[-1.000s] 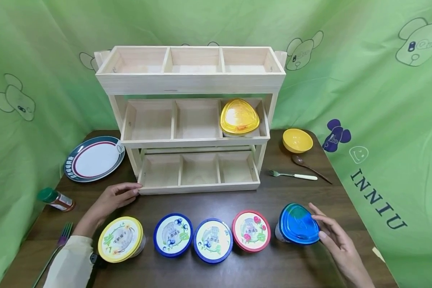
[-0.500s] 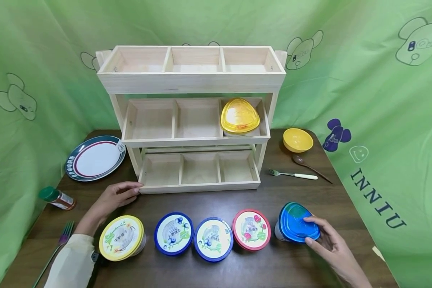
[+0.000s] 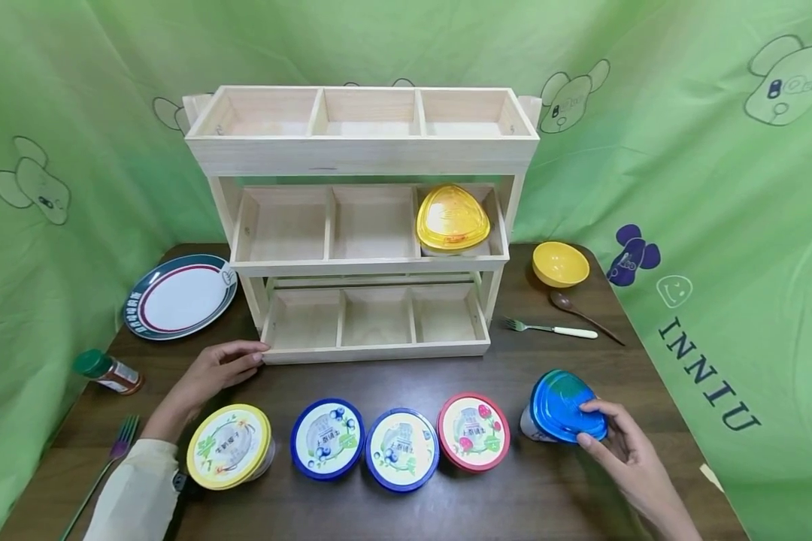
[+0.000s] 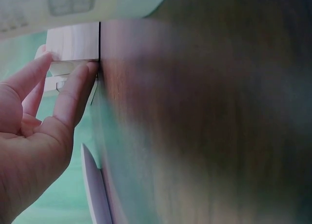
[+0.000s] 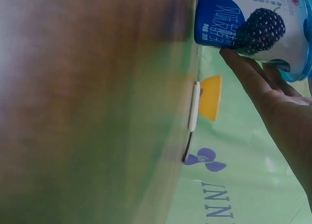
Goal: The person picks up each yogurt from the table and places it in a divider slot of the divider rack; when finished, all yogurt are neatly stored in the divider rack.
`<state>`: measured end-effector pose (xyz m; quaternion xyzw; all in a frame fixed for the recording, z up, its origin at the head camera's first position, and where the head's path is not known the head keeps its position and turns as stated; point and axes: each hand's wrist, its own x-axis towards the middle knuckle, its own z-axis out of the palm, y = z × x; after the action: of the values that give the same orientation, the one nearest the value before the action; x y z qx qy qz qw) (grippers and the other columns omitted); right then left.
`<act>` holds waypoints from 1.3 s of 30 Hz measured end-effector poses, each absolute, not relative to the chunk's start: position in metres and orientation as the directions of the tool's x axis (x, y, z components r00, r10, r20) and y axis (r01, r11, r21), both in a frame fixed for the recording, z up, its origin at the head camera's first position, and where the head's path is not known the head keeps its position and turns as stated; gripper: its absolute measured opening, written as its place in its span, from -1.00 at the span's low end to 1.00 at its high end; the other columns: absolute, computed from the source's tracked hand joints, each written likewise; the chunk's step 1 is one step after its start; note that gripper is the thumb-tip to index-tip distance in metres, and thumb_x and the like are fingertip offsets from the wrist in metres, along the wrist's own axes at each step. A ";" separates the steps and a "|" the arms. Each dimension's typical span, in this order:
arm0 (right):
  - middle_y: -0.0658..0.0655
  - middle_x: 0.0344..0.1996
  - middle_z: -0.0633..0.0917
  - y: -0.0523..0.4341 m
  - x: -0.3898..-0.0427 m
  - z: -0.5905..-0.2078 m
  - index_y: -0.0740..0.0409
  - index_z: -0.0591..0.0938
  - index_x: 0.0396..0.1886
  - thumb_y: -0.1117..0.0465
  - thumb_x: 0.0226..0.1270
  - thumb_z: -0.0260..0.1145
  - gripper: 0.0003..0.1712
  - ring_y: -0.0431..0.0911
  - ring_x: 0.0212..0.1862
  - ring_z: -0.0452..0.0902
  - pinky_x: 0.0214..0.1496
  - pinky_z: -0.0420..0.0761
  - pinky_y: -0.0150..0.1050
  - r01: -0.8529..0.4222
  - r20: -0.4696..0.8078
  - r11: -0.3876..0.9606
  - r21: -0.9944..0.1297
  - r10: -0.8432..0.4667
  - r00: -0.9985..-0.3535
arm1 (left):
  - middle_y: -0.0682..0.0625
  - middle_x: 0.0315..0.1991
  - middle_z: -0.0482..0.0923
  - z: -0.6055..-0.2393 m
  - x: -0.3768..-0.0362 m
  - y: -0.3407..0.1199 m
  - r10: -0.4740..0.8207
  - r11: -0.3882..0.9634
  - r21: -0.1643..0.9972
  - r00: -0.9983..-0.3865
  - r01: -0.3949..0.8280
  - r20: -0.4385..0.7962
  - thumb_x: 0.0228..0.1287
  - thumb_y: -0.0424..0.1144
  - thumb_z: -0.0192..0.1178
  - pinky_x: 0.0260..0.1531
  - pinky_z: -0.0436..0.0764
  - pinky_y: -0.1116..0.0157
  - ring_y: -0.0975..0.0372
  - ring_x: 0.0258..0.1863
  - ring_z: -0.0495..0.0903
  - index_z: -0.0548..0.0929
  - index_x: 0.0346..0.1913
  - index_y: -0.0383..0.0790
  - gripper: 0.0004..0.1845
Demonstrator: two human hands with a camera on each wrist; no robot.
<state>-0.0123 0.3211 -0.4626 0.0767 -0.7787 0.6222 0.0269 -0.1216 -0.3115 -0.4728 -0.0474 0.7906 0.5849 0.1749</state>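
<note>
A yogurt cup with a blue lid (image 3: 568, 406) and a blackberry print stands at the right of the table, slightly tilted in the head view. My right hand (image 3: 632, 458) grips it from the right, thumb at the near edge and fingers along its side. In the right wrist view, fingers run beneath the printed wall of the cup (image 5: 263, 31). My left hand (image 3: 219, 376) touches the front left corner of the wooden shelf (image 3: 379, 353), its fingers fairly straight. The left wrist view shows the fingertips of this hand (image 4: 44, 121) against that wooden corner.
Round tubs stand in front of the shelf: a yellow-lidded one (image 3: 230, 447), two blue-lidded ones (image 3: 327, 439) and a red-lidded one (image 3: 474, 432). A yellow-lidded cup (image 3: 453, 218) sits in the middle tier's right compartment. Around lie a plate (image 3: 131, 300), spice bottle (image 3: 111, 372), bowl (image 3: 560, 264), spoon and forks.
My right hand has closed from beside the blue-lidded cup onto it, and the cup has shifted slightly away and to the right. My left hand stays at the shelf corner.
</note>
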 end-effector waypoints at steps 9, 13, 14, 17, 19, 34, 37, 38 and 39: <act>-0.06 0.27 0.60 0.325 -0.029 -0.445 0.42 0.50 0.36 0.73 0.47 0.16 -0.48 -0.35 0.31 0.53 0.25 0.54 -0.60 -0.259 0.267 0.141 -0.956 0.047 -0.962 | -0.22 0.42 0.52 -0.472 -0.120 -0.314 0.138 0.281 0.918 -0.935 -0.279 -0.326 0.65 -0.14 0.28 0.16 0.71 0.34 0.43 0.11 0.65 0.65 0.40 -0.37 -0.54; -0.03 0.31 0.57 0.326 -0.037 -0.437 0.40 0.50 0.37 0.72 0.51 0.13 -0.48 -0.31 0.30 0.53 0.21 0.59 -0.58 -0.272 0.277 0.075 -0.959 0.077 -0.958 | -0.21 0.42 0.52 -0.473 -0.120 -0.313 0.139 0.286 0.918 -0.936 -0.274 -0.323 0.65 -0.12 0.28 0.16 0.71 0.35 0.43 0.11 0.65 0.65 0.40 -0.35 -0.54; -0.03 0.32 0.56 0.326 -0.040 -0.434 0.40 0.50 0.38 0.72 0.51 0.12 -0.48 -0.31 0.30 0.53 0.21 0.59 -0.58 -0.277 0.282 0.069 -0.958 0.080 -0.956 | -0.21 0.42 0.52 -0.473 -0.120 -0.313 0.140 0.288 0.918 -0.936 -0.274 -0.323 0.65 -0.12 0.28 0.16 0.71 0.35 0.43 0.11 0.65 0.65 0.40 -0.34 -0.54; -0.01 0.32 0.57 0.327 -0.048 -0.424 0.43 0.49 0.39 0.72 0.51 0.11 -0.48 -0.27 0.31 0.53 0.22 0.59 -0.57 -0.304 0.309 0.065 -0.950 0.094 -0.946 | -0.22 0.43 0.52 -0.473 -0.119 -0.313 0.138 0.287 0.917 -0.935 -0.277 -0.325 0.65 -0.12 0.28 0.17 0.72 0.34 0.42 0.11 0.65 0.65 0.40 -0.34 -0.53; 0.01 0.33 0.57 0.327 -0.054 -0.416 0.44 0.50 0.38 0.72 0.51 0.12 -0.49 -0.25 0.33 0.52 0.24 0.58 -0.56 -0.320 0.327 0.078 -0.944 0.107 -0.939 | -0.22 0.43 0.52 -0.473 -0.119 -0.312 0.137 0.277 0.919 -0.935 -0.280 -0.326 0.65 -0.12 0.28 0.17 0.71 0.33 0.42 0.11 0.65 0.64 0.41 -0.35 -0.53; 0.37 0.62 0.23 0.316 -0.094 -0.368 0.18 0.49 0.50 0.52 0.60 0.25 -0.44 -0.02 0.55 0.31 0.34 0.47 -0.59 -0.269 0.310 0.245 -0.931 0.147 -0.939 | -0.23 0.44 0.50 -0.471 -0.119 -0.311 0.141 0.267 0.919 -0.932 -0.289 -0.334 0.66 -0.14 0.26 0.20 0.70 0.33 0.38 0.16 0.65 0.63 0.42 -0.35 -0.53; 0.36 0.62 0.23 0.309 -0.099 -0.358 0.20 0.50 0.49 0.53 0.59 0.25 -0.45 0.02 0.55 0.30 0.35 0.49 -0.56 -0.293 0.319 0.185 -0.938 0.133 -0.938 | -0.24 0.45 0.49 -0.472 -0.119 -0.311 0.136 0.271 0.917 -0.932 -0.292 -0.337 0.66 -0.13 0.26 0.20 0.70 0.33 0.35 0.18 0.64 0.64 0.42 -0.32 -0.54; 0.36 0.61 0.24 0.306 -0.101 -0.354 0.22 0.50 0.48 0.54 0.58 0.24 -0.45 0.03 0.54 0.31 0.34 0.50 -0.56 -0.306 0.326 0.155 -0.940 0.129 -0.937 | -0.25 0.46 0.49 -0.472 -0.120 -0.311 0.135 0.270 0.917 -0.932 -0.292 -0.337 0.66 -0.12 0.27 0.20 0.70 0.33 0.34 0.19 0.64 0.64 0.42 -0.32 -0.54; 0.35 0.59 0.26 0.304 -0.103 -0.351 0.24 0.50 0.48 0.55 0.58 0.24 -0.45 0.03 0.53 0.32 0.34 0.51 -0.55 -0.318 0.333 0.129 -0.939 0.124 -0.935 | -0.24 0.46 0.49 -0.473 -0.120 -0.311 0.132 0.270 0.917 -0.932 -0.294 -0.338 0.66 -0.12 0.27 0.20 0.70 0.33 0.34 0.19 0.64 0.65 0.41 -0.31 -0.55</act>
<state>-0.1031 0.3037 -0.3513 0.0659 -0.7321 0.6568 0.1683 -0.1196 -0.3112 -0.4727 -0.0521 0.7770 0.6018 0.1769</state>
